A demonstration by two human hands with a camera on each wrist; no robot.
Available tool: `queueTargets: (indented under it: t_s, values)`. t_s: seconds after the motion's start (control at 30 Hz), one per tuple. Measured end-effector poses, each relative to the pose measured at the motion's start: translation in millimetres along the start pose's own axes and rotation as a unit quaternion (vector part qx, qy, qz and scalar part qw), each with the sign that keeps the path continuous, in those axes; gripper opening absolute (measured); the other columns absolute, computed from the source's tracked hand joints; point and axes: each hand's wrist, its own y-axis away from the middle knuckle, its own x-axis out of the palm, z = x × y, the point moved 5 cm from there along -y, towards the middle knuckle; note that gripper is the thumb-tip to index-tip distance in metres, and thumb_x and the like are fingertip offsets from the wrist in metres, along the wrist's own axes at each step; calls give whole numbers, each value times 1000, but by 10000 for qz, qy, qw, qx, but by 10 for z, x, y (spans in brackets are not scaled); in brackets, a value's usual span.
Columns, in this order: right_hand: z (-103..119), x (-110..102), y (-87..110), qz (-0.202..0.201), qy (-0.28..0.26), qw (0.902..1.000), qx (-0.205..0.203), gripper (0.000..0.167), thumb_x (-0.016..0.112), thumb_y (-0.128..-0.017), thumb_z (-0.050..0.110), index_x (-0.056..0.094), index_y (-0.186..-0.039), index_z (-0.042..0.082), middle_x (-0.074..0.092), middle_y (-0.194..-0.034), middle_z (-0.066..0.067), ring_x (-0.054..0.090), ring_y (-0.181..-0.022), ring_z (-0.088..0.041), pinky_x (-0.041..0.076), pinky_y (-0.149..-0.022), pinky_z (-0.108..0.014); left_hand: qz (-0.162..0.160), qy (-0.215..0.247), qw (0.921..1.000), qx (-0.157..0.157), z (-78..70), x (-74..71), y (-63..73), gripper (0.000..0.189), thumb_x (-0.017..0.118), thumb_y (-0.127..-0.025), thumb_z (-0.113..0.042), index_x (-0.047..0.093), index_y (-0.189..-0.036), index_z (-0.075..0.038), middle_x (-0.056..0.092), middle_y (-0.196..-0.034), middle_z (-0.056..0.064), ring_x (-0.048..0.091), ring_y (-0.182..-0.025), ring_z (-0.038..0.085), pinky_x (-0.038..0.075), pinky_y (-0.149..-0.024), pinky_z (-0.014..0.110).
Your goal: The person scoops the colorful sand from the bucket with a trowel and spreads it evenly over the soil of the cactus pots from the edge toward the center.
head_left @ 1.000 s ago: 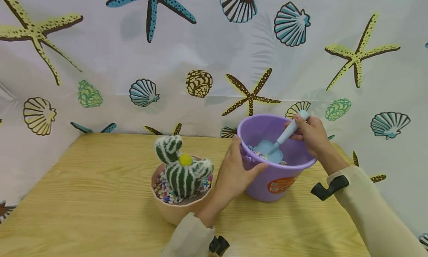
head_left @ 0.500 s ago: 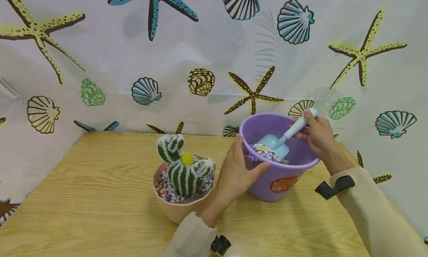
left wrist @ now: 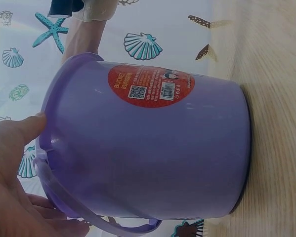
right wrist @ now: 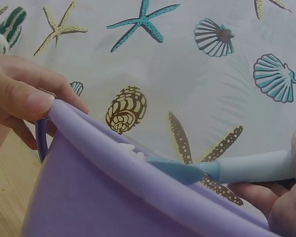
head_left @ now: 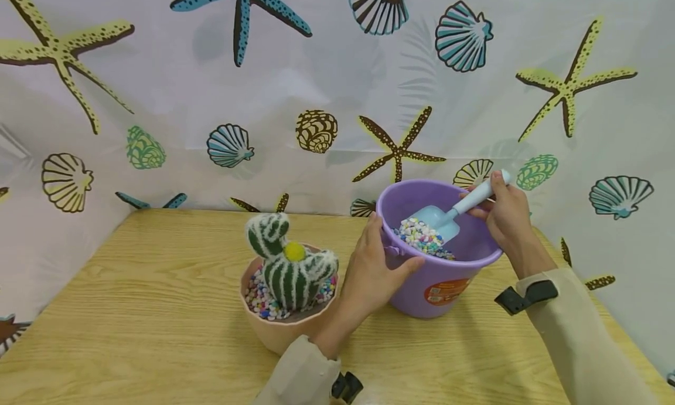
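Observation:
My left hand (head_left: pixel 371 270) rests against the rim of a purple bucket (head_left: pixel 422 296), thumb on the near side and fingers on the far side, all fairly straight. In my right hand (head_left: pixel 508 217) is the handle of a light blue scoop (head_left: pixel 477 198), gripped above the right side of the bucket. Its blade, tilted inside the bucket, carries a heap of multicoloured pebbles (head_left: pixel 420 232). More pebbles lie lower in the bucket. The right wrist view shows the scoop (right wrist: pixel 182 170) just over the rim, with white pebbles (right wrist: pixel 133 150) at its tip.
Left of the bucket stands a peach pot (head_left: pixel 285 334) with a knitted cactus (head_left: pixel 290 282) and coloured pebbles; my left forearm passes close to it. The bucket's handle (left wrist: pixel 98 219) hangs down its side. A shell-and-starfish cloth (head_left: pixel 316 71) hangs behind the wooden table (head_left: pixel 147 293).
The scoop has drawn up and to the right inside the bucket, and its blade now shows a heap of pebbles. My left hand has stayed at the rim.

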Motion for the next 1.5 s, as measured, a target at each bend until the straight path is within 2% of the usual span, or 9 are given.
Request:
queueTargets:
  t_s: [0.2,0.3,0.43,0.77,0.97,1.13,1.37,1.5]
  values:
    - [8,8,19,117,-88,9999,21,32,41,-99,33,41,-104,2,68,-77,-5,72,-73,-16,58,-62,-28,45,-31,10000,-60,0,7,-5,101,72,-81,-46,14,-152,-3,20,-157,18,28,-141,36,29,-112,50]
    - [8,21,21,240,71,9997,53,34,41,-99,34,42,-106,1,69,-77,-4,72,-73,-15,58,-63,-26,59,-30,9999,-123,3,5,-10,101,72,-81,-46,14,-152,-4,19,-157,17,27,-142,35,28,-113,50]
    - [-6,33,16,438,215,9985,265,34,39,-99,34,41,-108,1,70,-78,-3,72,-73,-14,58,-65,-25,63,-28,9999,-140,7,2,-8,100,72,-81,-46,14,-152,-5,19,-158,16,27,-142,34,28,-113,50]
    - [-16,23,23,576,71,9957,726,34,39,-99,34,38,-113,3,70,-82,-6,71,-77,-17,58,-68,-27,86,-27,10000,-40,-6,-15,21,96,70,-84,-44,15,-152,-4,23,-156,16,30,-140,34,30,-112,49]
    - [-23,17,25,490,-23,9953,834,33,38,-99,33,36,-114,4,68,-84,-9,71,-77,-18,58,-69,-27,111,-102,9999,-56,-13,-9,56,86,65,-89,-39,17,-152,-4,21,-157,16,29,-141,35,29,-112,49]
    - [-26,22,15,399,-121,9962,761,33,39,-99,33,37,-113,3,66,-83,-10,71,-78,-19,58,-70,-28,76,-259,9996,-26,-30,-10,89,77,60,-91,-30,19,-151,-4,19,-158,15,27,-142,33,28,-113,48]
    - [-11,-2,12,168,-497,9961,712,33,38,-99,33,36,-111,2,65,-81,-13,71,-76,-23,58,-69,-31,48,-575,9981,192,-94,-35,135,70,60,-89,-23,29,-148,-3,23,-157,16,30,-141,33,30,-112,47]
    - [-8,1,29,163,-746,9949,659,33,40,-99,32,40,-108,0,66,-80,-15,72,-76,-24,58,-68,-33,41,-762,9963,403,-125,-69,171,66,60,-89,-22,34,-146,-2,27,-155,16,32,-140,33,31,-112,47]
